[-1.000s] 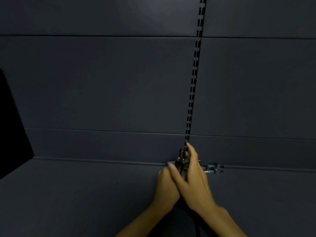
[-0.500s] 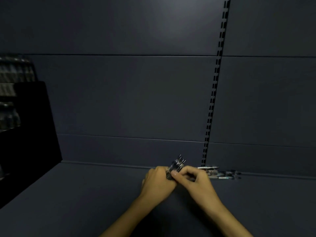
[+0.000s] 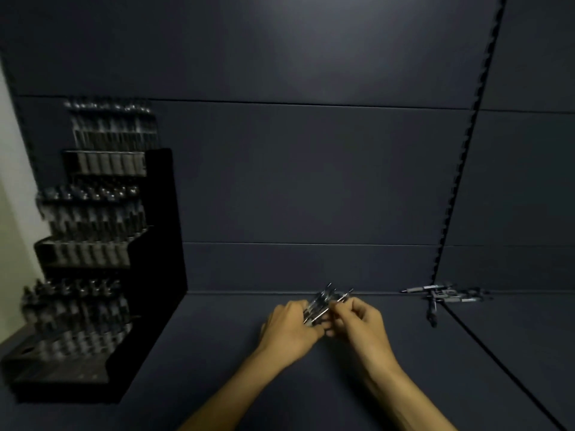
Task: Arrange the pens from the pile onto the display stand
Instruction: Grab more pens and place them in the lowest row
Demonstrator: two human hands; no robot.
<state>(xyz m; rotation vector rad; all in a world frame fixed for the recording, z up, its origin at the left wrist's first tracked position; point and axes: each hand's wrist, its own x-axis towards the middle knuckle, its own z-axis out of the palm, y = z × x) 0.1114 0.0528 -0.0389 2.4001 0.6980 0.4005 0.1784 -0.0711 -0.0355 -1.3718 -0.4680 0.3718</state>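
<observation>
A bundle of several pens (image 3: 323, 301) is held between both hands above the dark shelf floor, tips pointing up and away. My left hand (image 3: 287, 329) grips the bundle from the left. My right hand (image 3: 357, 321) pinches pens in the bundle from the right. A black stepped display stand (image 3: 155, 275) stands at the left, its tiers filled with rows of upright pens. A small pile of loose pens (image 3: 448, 295) lies at the back right, against the wall.
The dark shelf floor (image 3: 217, 353) stretches between the stand and the pile. A slotted upright rail (image 3: 460, 163) runs up the back wall on the right. A thin dark seam (image 3: 497, 359) crosses the floor at the right.
The view has swung left, bringing the display stand into sight. Both hands have carried the pen bundle away from the pile, which now lies well to their right.
</observation>
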